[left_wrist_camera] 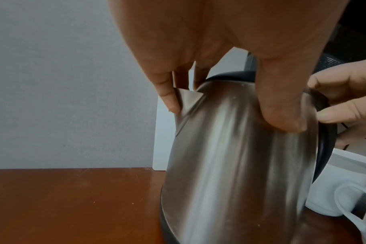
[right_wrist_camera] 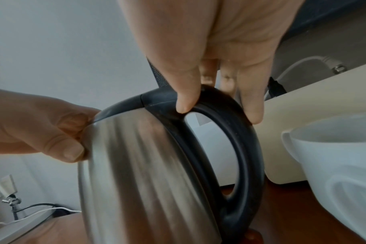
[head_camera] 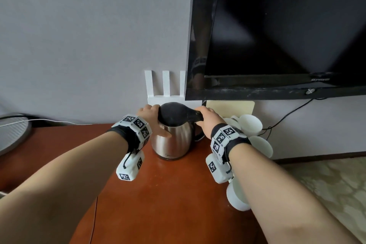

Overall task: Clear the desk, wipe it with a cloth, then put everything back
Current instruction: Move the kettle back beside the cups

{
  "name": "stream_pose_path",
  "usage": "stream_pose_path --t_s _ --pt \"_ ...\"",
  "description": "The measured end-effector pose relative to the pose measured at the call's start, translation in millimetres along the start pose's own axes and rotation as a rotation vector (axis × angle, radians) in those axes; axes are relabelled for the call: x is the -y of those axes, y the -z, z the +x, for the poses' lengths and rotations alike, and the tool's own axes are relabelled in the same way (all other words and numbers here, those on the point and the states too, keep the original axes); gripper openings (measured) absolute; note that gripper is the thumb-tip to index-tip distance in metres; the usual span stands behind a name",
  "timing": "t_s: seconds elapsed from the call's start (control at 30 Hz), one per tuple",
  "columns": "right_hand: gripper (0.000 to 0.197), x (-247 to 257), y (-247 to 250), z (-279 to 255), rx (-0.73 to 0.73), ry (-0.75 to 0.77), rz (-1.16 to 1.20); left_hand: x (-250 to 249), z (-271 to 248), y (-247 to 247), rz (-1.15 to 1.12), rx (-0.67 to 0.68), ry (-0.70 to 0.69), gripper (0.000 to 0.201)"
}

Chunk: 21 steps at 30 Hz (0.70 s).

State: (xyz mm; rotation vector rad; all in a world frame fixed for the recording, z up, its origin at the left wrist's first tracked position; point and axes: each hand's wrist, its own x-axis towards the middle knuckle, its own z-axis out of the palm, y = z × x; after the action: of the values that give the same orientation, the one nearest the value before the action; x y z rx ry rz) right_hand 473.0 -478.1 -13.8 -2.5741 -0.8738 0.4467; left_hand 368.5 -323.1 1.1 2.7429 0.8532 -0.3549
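Note:
A stainless-steel kettle (head_camera: 172, 142) with a black lid and a black handle stands on the red-brown wooden desk (head_camera: 158, 204), near the wall. My left hand (head_camera: 155, 121) grips the kettle's upper body. Its thumb (left_wrist_camera: 282, 115) presses on the steel side (left_wrist_camera: 230, 165) and its fingers (left_wrist_camera: 169, 99) reach round by the spout. My right hand (head_camera: 205, 120) holds the top of the black handle (right_wrist_camera: 246, 148), with fingers (right_wrist_camera: 186, 99) curled over it. The steel body (right_wrist_camera: 136, 165) fills the right wrist view. No cloth is in view.
Several white cups (head_camera: 250, 125) lie to the right of the kettle, one (head_camera: 237, 198) under my right forearm. A white router (head_camera: 166, 87) and a beige board (head_camera: 229, 107) stand against the wall behind. A black TV (head_camera: 277, 35) hangs above. A fan base (head_camera: 11, 132) sits far left.

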Motion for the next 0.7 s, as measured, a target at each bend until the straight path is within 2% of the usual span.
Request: stream_pose_path --t_s 0.3,0.5,0.7 --pt "0.037 -4 0 6 -0.008 -0.043 0.029 -5 7 -5 0.01 0.0 0.011 0.099" --pt "0.064 -2 1 -15 0.002 -0.069 -0.1 0 -5 -17 -0.046 -0.052 -0.035 0.111" --pt "0.067 18 15 -46 0.014 -0.074 -0.171 6 -32 -11 -0.019 -0.126 -0.163 0.109"
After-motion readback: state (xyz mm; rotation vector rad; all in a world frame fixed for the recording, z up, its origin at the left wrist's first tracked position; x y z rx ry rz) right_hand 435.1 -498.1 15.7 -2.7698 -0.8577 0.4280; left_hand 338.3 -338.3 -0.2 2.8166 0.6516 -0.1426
